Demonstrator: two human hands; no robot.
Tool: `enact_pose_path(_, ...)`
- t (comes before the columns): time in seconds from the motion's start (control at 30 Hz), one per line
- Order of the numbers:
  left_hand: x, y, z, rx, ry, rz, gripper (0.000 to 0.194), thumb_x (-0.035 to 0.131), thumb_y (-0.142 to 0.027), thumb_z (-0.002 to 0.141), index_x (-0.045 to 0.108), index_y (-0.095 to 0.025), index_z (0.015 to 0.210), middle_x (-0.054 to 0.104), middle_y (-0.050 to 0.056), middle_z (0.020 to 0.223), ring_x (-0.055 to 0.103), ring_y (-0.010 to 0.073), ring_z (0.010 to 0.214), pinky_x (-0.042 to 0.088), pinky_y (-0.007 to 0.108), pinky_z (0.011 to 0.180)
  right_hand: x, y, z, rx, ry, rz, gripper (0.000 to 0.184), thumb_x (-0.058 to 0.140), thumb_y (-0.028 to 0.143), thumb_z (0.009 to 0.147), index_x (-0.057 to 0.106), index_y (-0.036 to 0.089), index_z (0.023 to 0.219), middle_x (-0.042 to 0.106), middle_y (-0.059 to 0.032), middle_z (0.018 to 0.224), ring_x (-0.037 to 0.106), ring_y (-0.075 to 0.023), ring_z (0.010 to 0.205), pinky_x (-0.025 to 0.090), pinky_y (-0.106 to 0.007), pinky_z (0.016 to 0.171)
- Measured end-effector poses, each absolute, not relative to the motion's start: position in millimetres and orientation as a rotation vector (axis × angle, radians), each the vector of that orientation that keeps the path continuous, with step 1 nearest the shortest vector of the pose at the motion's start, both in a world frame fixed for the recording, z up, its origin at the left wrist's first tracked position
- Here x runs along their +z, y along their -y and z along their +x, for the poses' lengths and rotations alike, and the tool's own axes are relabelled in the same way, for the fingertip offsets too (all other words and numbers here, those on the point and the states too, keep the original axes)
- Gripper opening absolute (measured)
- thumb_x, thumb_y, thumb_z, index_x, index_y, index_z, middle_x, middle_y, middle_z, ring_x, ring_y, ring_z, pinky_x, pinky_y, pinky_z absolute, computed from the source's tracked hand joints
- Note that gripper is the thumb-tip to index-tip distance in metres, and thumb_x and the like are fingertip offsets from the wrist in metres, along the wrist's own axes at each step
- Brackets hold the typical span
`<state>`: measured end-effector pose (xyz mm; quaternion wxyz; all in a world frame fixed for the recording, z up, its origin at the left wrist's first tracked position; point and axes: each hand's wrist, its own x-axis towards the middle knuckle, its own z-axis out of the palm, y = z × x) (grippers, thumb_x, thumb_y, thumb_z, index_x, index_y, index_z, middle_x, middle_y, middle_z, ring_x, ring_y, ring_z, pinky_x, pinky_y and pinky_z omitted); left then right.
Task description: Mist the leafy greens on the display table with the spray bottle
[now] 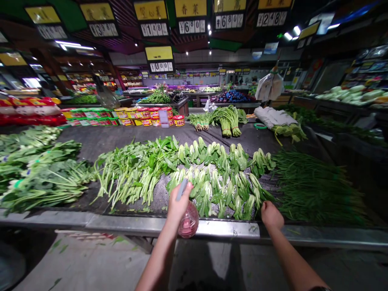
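Observation:
My left hand (179, 204) is wrapped round a spray bottle with a grey top and a rounded, see-through pinkish body (189, 221). It is held over the front edge of the vegetable stand. Behind it lie rows of bok choy (214, 178), pale stems and dark leaves, on black mesh. At the right end of these rows is my right hand (272, 215), fingers curled in, at the leaves of the nearest bok choy (257, 192). Whether it grips a leaf is hidden by the hand itself.
A metal rail (212, 227) runs along the stand's front. Leafy greens (136, 171) lie left of the bok choy, thin green stalks (315, 186) right. Tied bundles (230, 121) and stacked tubs (145, 116) stand behind. Price signs (159, 58) hang above.

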<state>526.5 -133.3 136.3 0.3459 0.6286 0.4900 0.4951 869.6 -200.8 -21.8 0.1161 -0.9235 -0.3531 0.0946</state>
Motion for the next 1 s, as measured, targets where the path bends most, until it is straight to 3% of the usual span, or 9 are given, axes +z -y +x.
enact_pose_path(0.13, 133.3, 131.1, 524.6, 1.214, -1.311, 1.686, 0.034, 0.052, -0.047, 0.083, 0.065, -0.017, 0.076, 0.065, 0.004, 0.073, 0.06, 0.0184, 0.068, 0.048, 0.029, 0.062, -22.9, 199.9, 870.7, 0.307, 1.029, -2.714, 0.039, 0.026, 0.036, 0.092, 0.059, 0.024, 0.109, 0.067, -0.0104, 0.099, 0.066, -0.0225, 0.085, 0.047, -0.031, 0.067)
enact_pose_path(0.4, 120.9, 124.3, 521.5, 1.208, -1.276, 1.459, 0.043, 0.055, -0.05, 0.08, 0.064, -0.015, 0.103, 0.057, -0.001, 0.058, 0.054, 0.0144, 0.052, 0.042, 0.024, 0.046, -26.5, 199.6, 871.9, 0.3, 1.027, -2.716, 0.039, 0.026, 0.037, 0.092, 0.059, 0.024, 0.109, 0.067, -0.0104, 0.099, 0.065, -0.0224, 0.086, 0.046, -0.031, 0.068)
enact_pose_path(0.53, 119.8, 123.2, 517.5, 1.215, -1.219, 1.491, 0.041, 0.056, -0.049, 0.08, 0.065, -0.015, 0.102, 0.062, 0.002, 0.065, 0.058, 0.0168, 0.06, 0.046, 0.026, 0.052, -25.1, 199.7, 871.3, 0.318, 1.023, -2.723, 0.039, 0.026, 0.037, 0.092, 0.058, 0.024, 0.109, 0.067, -0.0101, 0.1, 0.065, -0.0228, 0.087, 0.046, -0.03, 0.068)
enact_pose_path(0.73, 121.5, 131.8, 515.5, 1.208, -1.165, 1.551, 0.034, 0.057, -0.047, 0.081, 0.069, -0.017, 0.089, 0.07, 0.008, 0.085, 0.064, 0.0226, 0.082, 0.051, 0.034, 0.075, -23.3, 200.2, 870.3, 0.326, 1.014, -2.728, 0.04, 0.026, 0.037, 0.092, 0.058, 0.024, 0.111, 0.066, -0.0109, 0.102, 0.065, -0.0235, 0.088, 0.046, -0.032, 0.069)
enact_pose_path(1.0, 120.8, 147.6, 517.3, 1.08, -1.15, 1.594, 0.038, 0.055, -0.049, 0.082, 0.068, -0.013, 0.085, 0.07, 0.008, 0.085, 0.064, 0.0215, 0.083, 0.05, 0.031, 0.076, -24.9, 200.8, 870.4, 0.301, 1.012, -2.727, 0.039, 0.027, 0.037, 0.092, 0.059, 0.023, 0.109, 0.067, -0.0104, 0.1, 0.065, -0.0239, 0.086, 0.046, -0.031, 0.067)
